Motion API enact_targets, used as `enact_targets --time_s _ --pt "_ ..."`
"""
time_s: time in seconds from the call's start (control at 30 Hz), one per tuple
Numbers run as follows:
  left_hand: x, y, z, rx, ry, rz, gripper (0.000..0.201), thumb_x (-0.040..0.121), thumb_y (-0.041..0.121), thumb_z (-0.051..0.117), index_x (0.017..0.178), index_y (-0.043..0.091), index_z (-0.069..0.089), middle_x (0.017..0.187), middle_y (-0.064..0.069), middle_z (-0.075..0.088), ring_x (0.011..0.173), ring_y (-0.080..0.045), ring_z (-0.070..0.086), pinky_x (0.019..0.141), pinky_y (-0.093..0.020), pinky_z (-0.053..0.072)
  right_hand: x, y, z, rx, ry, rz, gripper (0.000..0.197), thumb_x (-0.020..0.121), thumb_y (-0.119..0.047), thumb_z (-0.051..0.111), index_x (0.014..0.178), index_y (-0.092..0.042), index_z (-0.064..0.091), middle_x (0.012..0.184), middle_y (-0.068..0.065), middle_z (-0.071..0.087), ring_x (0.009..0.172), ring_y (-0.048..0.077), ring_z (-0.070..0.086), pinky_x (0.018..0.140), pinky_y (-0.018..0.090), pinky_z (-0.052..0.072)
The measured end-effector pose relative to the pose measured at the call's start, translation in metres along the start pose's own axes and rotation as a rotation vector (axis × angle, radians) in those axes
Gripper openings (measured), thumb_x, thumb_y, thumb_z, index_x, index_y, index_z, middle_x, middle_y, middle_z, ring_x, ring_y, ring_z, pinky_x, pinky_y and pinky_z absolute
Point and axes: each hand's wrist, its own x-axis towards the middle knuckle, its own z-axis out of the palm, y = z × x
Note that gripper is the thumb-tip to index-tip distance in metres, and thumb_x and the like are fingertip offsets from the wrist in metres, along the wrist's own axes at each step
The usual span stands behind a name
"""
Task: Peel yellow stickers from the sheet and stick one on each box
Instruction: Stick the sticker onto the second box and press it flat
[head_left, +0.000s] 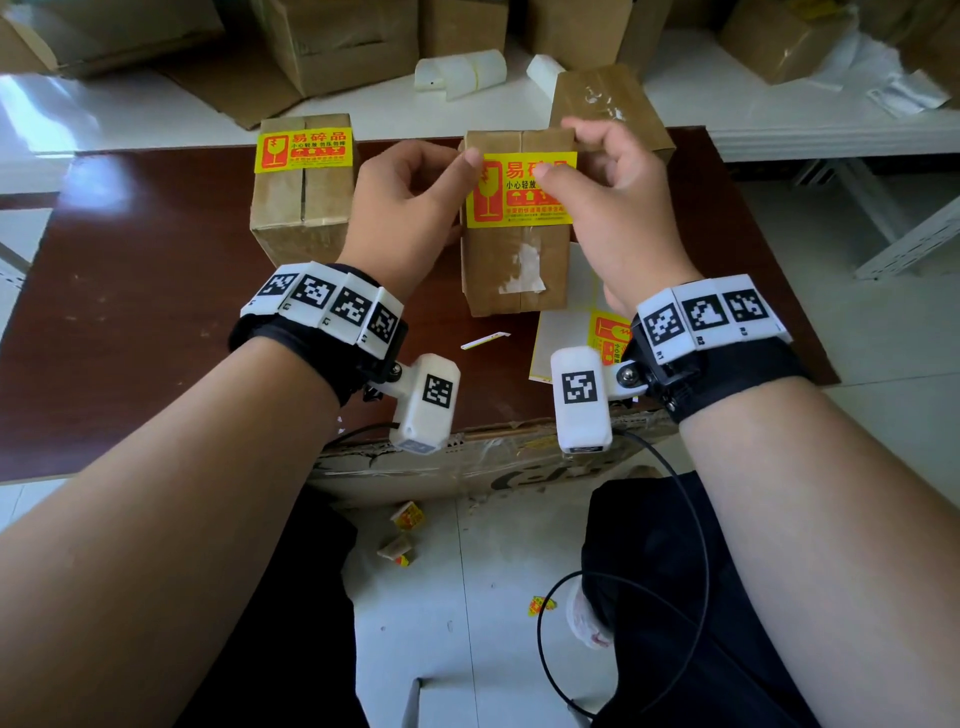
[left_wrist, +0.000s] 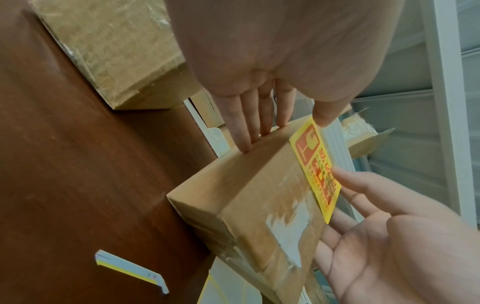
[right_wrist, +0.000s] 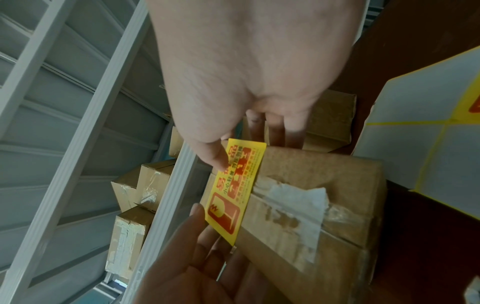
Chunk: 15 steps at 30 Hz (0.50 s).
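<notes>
Left hand (head_left: 410, 208) presses yellow sticker (head_left: 519, 205) onto box (head_left: 514, 270) gripped by right hand (head_left: 618, 208).
</notes>
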Motion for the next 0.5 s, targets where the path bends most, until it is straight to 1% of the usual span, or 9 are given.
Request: enact_targets --time_s 0.07,0.1,0.17,0.23,0.33,0.4,0.5 --pt "0.001 -0.001 0.001 0.006 0.034 0.007 0.025 0.098 0.040 0.075 0.091 0.017 0.071 0.091 -0.005 0.077 0.097 -0.025 0.079 0.082 -0.052 0.067 -0.001 0.000 0.000 -0.017 0.006 -0.012 0.044 0.087 -0.030 0.083 0.128 -0.030 0.069 0.123 0.003 0.080 0.120 0.017 0.076 0.106 0.045 0.063" --pt "0.002 -0.001 0.001 0.015 0.043 0.016 0.026 0.097 0.042 0.076 0.090 0.017 0.072 0.090 -0.004 0.078 0.095 -0.025 0.079 0.083 -0.052 0.067 0.000 0.000 0.001 -0.024 0.009 -0.019 0.045 0.087 -0.030 0.084 0.128 -0.029 0.069 0.122 0.003 0.080 0.119 0.017 0.076 0.105 0.044 0.063" --pt "0.003 -0.002 0.001 0.027 0.054 0.034 0.028 0.093 0.045 0.078 0.090 0.017 0.074 0.091 -0.003 0.081 0.094 -0.025 0.079 0.087 -0.053 0.066 0.000 0.001 0.000 -0.034 0.013 -0.030 0.044 0.088 -0.028 0.085 0.129 -0.027 0.069 0.120 0.002 0.080 0.118 0.016 0.076 0.103 0.042 0.064" --pt "0.004 -0.005 0.000 0.038 0.050 0.039 0.029 0.092 0.044 0.079 0.095 0.016 0.077 0.094 -0.003 0.082 0.095 -0.022 0.080 0.090 -0.051 0.065 0.000 0.000 0.000 -0.026 0.014 -0.030 0.041 0.090 -0.027 0.084 0.128 -0.028 0.069 0.121 0.004 0.080 0.118 0.017 0.076 0.103 0.043 0.064" --pt "0.006 -0.007 -0.002 0.061 0.008 0.066 0.028 0.093 0.034 0.080 0.108 0.011 0.079 0.100 -0.002 0.082 0.098 -0.018 0.080 0.092 -0.047 0.065 0.000 -0.001 0.001 -0.021 0.017 -0.019 0.036 0.090 -0.030 0.082 0.124 -0.031 0.069 0.125 0.005 0.079 0.119 0.019 0.076 0.105 0.046 0.063" --pt "0.006 -0.009 -0.003 0.059 -0.039 0.097 0.029 0.095 0.024 0.079 0.118 0.006 0.077 0.107 -0.003 0.082 0.102 -0.016 0.079 0.095 -0.043 0.064 -0.001 -0.001 0.002 -0.011 0.017 -0.016 0.038 0.090 -0.029 0.082 0.126 -0.030 0.069 0.125 0.005 0.079 0.119 0.019 0.076 0.105 0.045 0.064" --pt "0.006 -0.011 -0.006 0.058 -0.116 0.132 0.035 0.097 0.009 0.076 0.131 0.002 0.071 0.120 -0.004 0.079 0.112 -0.014 0.077 0.100 -0.034 0.061 0.000 -0.001 0.001 -0.007 0.022 -0.020 0.041 0.091 -0.024 0.082 0.130 -0.025 0.067 0.123 0.005 0.080 0.117 0.017 0.077 0.103 0.043 0.065"
